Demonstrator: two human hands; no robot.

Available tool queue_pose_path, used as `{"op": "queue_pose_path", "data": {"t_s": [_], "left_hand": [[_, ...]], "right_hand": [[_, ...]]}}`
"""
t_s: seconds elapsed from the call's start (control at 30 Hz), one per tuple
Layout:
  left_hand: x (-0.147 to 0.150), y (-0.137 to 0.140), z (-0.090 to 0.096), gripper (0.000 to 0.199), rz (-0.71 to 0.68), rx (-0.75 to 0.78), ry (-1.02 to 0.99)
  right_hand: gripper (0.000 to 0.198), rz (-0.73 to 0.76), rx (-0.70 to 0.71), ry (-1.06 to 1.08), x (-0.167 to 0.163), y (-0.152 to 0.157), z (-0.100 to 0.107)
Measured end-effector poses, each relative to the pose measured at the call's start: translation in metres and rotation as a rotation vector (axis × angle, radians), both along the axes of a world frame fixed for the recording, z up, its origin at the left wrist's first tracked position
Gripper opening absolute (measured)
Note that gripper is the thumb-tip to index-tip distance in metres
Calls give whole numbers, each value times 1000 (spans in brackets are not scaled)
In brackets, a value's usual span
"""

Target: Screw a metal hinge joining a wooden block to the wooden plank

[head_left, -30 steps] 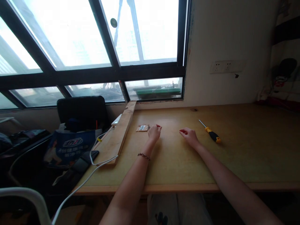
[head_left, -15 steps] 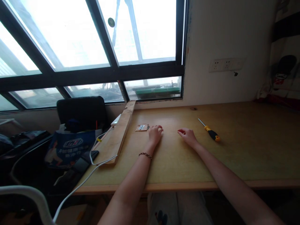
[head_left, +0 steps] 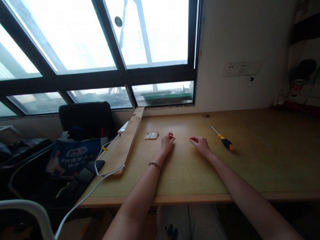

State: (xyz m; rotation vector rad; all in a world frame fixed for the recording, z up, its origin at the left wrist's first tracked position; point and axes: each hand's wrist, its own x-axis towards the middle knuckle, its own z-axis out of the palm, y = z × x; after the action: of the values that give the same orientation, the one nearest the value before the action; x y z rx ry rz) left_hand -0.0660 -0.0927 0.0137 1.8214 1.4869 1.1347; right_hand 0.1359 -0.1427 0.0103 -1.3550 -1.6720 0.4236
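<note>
My left hand [head_left: 167, 142] rests on the table with its fingers loosely curled and a small gap at the thumb; it holds nothing I can see. Just left of it, apart from the fingers, lies a small flat wood-coloured piece [head_left: 151, 135] with pale rectangular plates and a dark right edge. Across a short gap, my right hand [head_left: 200, 145] also lies half curled, thumb and fingertips slightly apart, with nothing visible between them. To its right, a screwdriver [head_left: 226, 142] with a yellow and black handle lies on the tabletop, its shaft pointing to the back left.
A long wooden plank [head_left: 122, 150] runs along the left side of the table [head_left: 185, 180], with a white cable [head_left: 100, 181] over it. Left of that are a blue bag [head_left: 75, 156] and a black chair [head_left: 86, 116]. Wall sockets [head_left: 241, 68] sit behind.
My left hand has shifted slightly to the right, away from the small wooden piece, and its fingers curl in a little more. My right hand and the screwdriver stay put.
</note>
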Motion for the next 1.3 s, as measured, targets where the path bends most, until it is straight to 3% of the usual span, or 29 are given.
{"op": "queue_pose_path", "data": {"t_s": [0.17, 0.27, 0.37, 0.87, 1.1, 1.3], "left_hand": [[29, -15, 0, 33, -129, -286, -624], [46, -28, -1, 38, -186, -373, -783], [52, -37, -2, 38, -185, -360, -796], [48, -39, 6, 30, -151, -347, -660], [49, -38, 7, 29, -175, -370, -766], [50, -39, 4, 29, -220, -374, -803]], "right_hand": [[31, 118, -171, 339, -6, 1, 1], [37, 263, -286, 500, -12, -3, 4], [35, 312, -327, 580, -15, -7, 6], [30, 176, -366, 692, -17, -7, 4], [33, 177, -302, 555, -16, -6, 4], [26, 87, -185, 344, -10, -3, 1]]}}
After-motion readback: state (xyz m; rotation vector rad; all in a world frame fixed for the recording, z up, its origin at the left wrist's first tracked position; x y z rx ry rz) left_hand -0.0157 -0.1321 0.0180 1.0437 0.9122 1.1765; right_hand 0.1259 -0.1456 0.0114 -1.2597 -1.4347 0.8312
